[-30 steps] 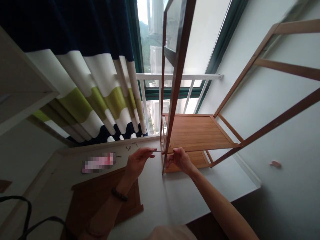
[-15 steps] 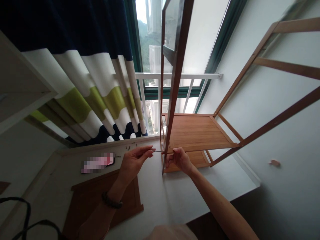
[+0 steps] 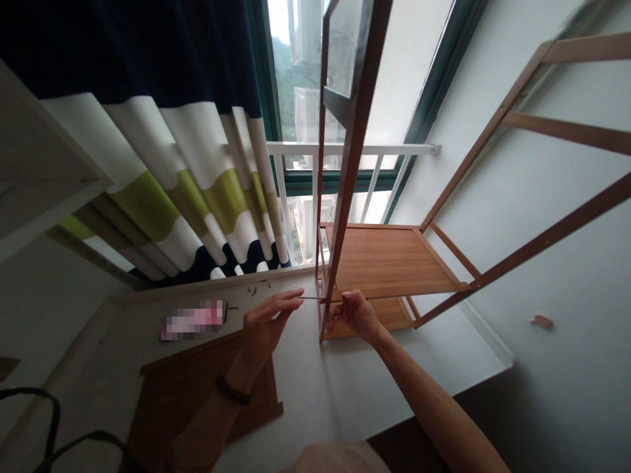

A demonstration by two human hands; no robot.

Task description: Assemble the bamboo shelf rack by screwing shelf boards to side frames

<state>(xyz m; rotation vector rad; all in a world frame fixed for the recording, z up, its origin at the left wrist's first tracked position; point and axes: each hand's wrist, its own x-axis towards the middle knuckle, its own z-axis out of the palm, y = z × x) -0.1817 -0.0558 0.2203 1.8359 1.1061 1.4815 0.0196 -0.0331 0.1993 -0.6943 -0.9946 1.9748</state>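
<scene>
My left hand (image 3: 266,323) pinches the end of a thin metal hex key (image 3: 311,298) between thumb and straightened fingers. The key lies level, its far end against the outer side of a wooden rack's upright post (image 3: 342,223). On the post's other side, my right hand (image 3: 359,315) is closed around the front edge of the rack's shelf (image 3: 389,261), right by the corner joint. The fingertips curl under that edge and are partly hidden. A lower shelf (image 3: 389,316) shows beneath.
Several screws (image 3: 254,290) lie on the white ledge near a phone (image 3: 193,320). A loose wooden panel (image 3: 197,381) rests at lower left. Behind are a striped curtain (image 3: 197,197) and a white railing (image 3: 394,150). The rack's other side frame (image 3: 537,240) leans along the right wall.
My left hand's fingers have straightened and its wrist has shifted slightly right, still at the hex key. The rack's near post has tilted slightly right at the top. My right hand keeps its place.
</scene>
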